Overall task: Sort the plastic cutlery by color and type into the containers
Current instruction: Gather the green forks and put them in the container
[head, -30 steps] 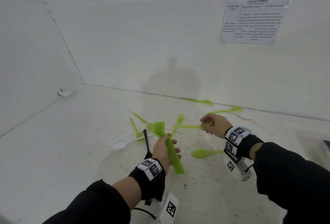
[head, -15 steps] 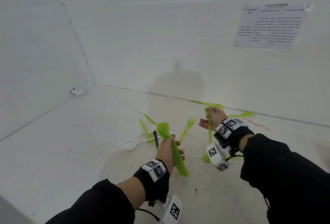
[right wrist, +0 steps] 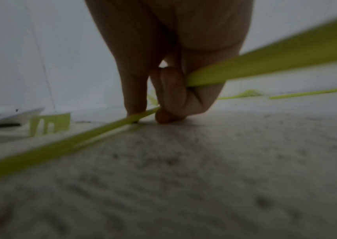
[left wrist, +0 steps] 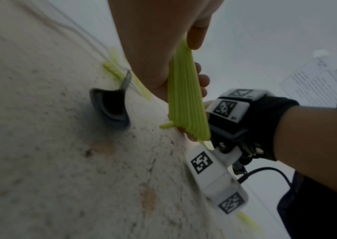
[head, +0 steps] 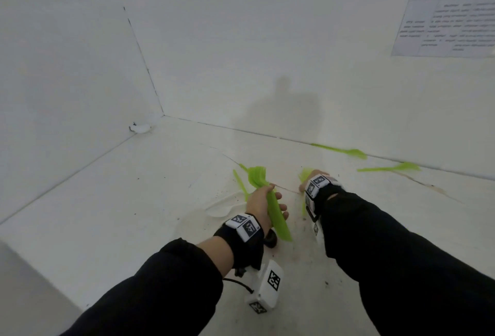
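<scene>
My left hand (head: 276,199) grips a stacked bundle of green cutlery (head: 277,215), heads up and handles pointing down toward me; the ribbed handles of the green bundle (left wrist: 185,97) fill the left wrist view. My right hand (head: 312,176) is down at the floor just right of it. Its curled fingers (right wrist: 171,97) hold one green handle (right wrist: 265,64), and the fingertips touch another green piece (right wrist: 81,142) lying on the floor. A green fork (right wrist: 49,122) lies beyond to the left.
Two green forks (head: 345,151) (head: 391,168) lie by the back wall. A black spoon (left wrist: 112,106) lies under my left hand, and a white spoon (head: 222,209) and a green piece (head: 241,183) lie to its left. White walls close the corner (head: 163,114).
My right hand has come away from the back wall, left and down to the floor beside my left hand, still holding a green piece. The left hand keeps its bundle.
</scene>
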Available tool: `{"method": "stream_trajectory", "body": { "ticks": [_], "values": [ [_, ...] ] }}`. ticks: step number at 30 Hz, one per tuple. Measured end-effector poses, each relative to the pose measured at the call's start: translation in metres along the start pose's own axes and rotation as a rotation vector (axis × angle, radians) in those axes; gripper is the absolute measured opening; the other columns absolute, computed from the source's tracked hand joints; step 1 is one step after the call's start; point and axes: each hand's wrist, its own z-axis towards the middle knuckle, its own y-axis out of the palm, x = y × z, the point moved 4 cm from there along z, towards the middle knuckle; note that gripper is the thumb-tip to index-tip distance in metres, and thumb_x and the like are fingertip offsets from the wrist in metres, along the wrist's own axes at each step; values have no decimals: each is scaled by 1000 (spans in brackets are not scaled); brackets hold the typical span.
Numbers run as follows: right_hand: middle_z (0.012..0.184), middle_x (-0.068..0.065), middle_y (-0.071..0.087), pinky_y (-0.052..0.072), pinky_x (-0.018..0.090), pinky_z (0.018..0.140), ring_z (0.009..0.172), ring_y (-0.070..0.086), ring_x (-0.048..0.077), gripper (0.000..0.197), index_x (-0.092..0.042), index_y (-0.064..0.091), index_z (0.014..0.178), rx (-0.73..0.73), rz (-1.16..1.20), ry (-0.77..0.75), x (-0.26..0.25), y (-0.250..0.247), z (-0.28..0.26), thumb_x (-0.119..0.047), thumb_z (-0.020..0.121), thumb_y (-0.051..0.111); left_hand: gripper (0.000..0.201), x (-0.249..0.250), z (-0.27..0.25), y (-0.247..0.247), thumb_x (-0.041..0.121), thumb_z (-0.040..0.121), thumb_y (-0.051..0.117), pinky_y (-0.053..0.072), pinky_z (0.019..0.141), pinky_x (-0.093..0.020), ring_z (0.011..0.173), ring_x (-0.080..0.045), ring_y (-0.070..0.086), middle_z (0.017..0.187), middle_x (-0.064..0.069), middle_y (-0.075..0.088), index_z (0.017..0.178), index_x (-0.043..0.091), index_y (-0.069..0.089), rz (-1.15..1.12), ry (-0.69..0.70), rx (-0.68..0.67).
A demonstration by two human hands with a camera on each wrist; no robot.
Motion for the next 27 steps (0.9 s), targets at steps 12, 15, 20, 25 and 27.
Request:
{"method": "stream_trajectory", "body": {
  "ticks": [12, 15, 20, 25, 27],
  "values": [
    [104, 11, 59, 43, 30, 76, 90, 57, 26, 30, -6, 47, 112, -20, -273, -343, -63, 19, 4, -21, 89, 57, 22, 33, 4, -62, 16, 96, 44, 36, 54, -30, 52, -21, 39, 70, -7, 44, 76, 9, 48, -64, 117, 111],
    [117, 12, 60, 44, 32, 89, 110, 56, 29, 35, -4, 59, 114, 9, -341, -421, -78, 36, 0, -26, 87, 59, 19, 34, 5, -70, 16, 96, 44, 38, 54, -30, 53, -21, 39, 72, -7, 46, 79, 10, 49, -63, 121, 125],
    [86, 4, 62, 49, 26, 72, 77, 60, 20, 23, -13, 60, 71, -104, -597, -383, -75, 64, 6, -32, 79, 70, 20, 34, 5, -75, 16, 96, 44, 38, 55, -31, 54, -22, 40, 73, -8, 46, 79, 9, 50, -74, 111, 124],
    [108, 9, 66, 51, 32, 85, 99, 64, 29, 29, -9, 61, 102, -16, -576, -391, -65, 57, 23, -26, 80, 66, 16, 31, 7, -80, 16, 96, 45, 39, 54, -31, 53, -21, 41, 74, -7, 47, 82, 10, 51, -74, 105, 135],
    [116, 10, 59, 47, 33, 87, 107, 57, 32, 39, -7, 53, 114, 27, -469, -406, -65, 45, 22, -25, 81, 64, 15, 30, 9, -81, 16, 95, 46, 39, 55, -30, 53, -22, 41, 74, -8, 47, 82, 10, 51, -74, 105, 134]
  ]
}}
